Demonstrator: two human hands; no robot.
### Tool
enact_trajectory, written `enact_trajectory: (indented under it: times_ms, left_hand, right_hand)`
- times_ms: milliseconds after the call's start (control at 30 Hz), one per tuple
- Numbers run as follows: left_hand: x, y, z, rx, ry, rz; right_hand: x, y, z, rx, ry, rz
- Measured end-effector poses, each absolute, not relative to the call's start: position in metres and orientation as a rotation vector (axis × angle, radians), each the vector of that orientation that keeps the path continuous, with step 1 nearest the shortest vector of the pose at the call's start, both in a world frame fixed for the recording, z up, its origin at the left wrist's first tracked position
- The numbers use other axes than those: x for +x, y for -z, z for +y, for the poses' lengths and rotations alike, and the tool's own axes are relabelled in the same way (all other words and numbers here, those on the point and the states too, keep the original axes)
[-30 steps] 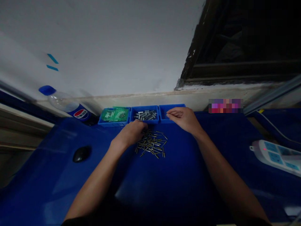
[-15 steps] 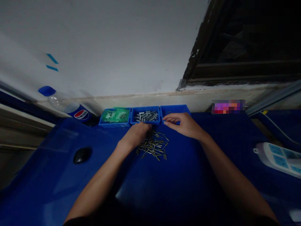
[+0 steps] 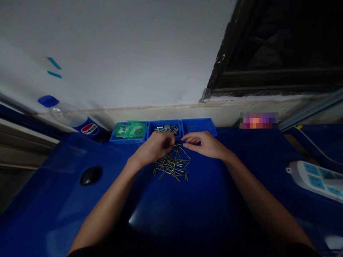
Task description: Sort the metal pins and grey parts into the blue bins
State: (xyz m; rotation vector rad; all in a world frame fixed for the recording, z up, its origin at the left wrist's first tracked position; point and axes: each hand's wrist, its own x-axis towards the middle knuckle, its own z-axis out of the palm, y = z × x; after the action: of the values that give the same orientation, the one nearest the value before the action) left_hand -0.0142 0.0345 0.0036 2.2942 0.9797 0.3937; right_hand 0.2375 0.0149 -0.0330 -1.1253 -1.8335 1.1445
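Observation:
My left hand (image 3: 160, 146) is pinched closed on a thin metal pin (image 3: 177, 145), which points to the right above a loose pile. Facing it from the other side, my right hand (image 3: 205, 144) has its thumb and fingers apart at the pin's free end. Whether they touch it I cannot tell. Below both hands, a heap of slim brass-and-dark metal pins (image 3: 173, 166) lies on the blue tabletop (image 3: 171, 207). Just behind my left hand is a blue bin (image 3: 150, 134) with short silver cylinders (image 3: 167, 128), partly hidden by the hand.
Beside it stand a left bin (image 3: 128, 141) with green packets (image 3: 130, 129) and a right bin (image 3: 206, 125) with a small piece inside. A cola bottle (image 3: 89, 129) and a black mouse (image 3: 91, 176) are at left, a white-and-blue case (image 3: 316, 180) at right.
My left hand has risen from the pile with a pin in its fingertips. My right hand has shifted slightly left and down, away from the right bin, towards the pin.

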Motion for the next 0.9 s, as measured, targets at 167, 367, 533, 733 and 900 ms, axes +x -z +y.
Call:
enact_trajectory:
  times_ms: [167, 367, 533, 733, 900]
  left_hand:
    - [-0.009, -0.001, 0.034, 2.121, -0.617, 0.956]
    - [-0.007, 0.002, 0.033, 2.126, -0.635, 0.98]
    - [-0.003, 0.004, 0.032, 2.124, -0.654, 0.992]
    - [-0.01, 0.003, 0.034, 2.366, -0.381, 1.141]
    - [-0.012, 0.007, 0.03, 2.439, -0.105, 1.192]
  right_hand:
    - [0.236, 0.037, 0.016, -1.023, -1.439, -1.679]
    - [0.231, 0.038, 0.016, -1.027, -1.463, -1.577]
    - [0.228, 0.039, 0.016, -1.061, -1.415, -1.534]
    - [0.241, 0.031, 0.021, -1.127, -1.215, -1.522]
    - [0.264, 0.027, 0.027, -1.344, -0.759, -1.571]
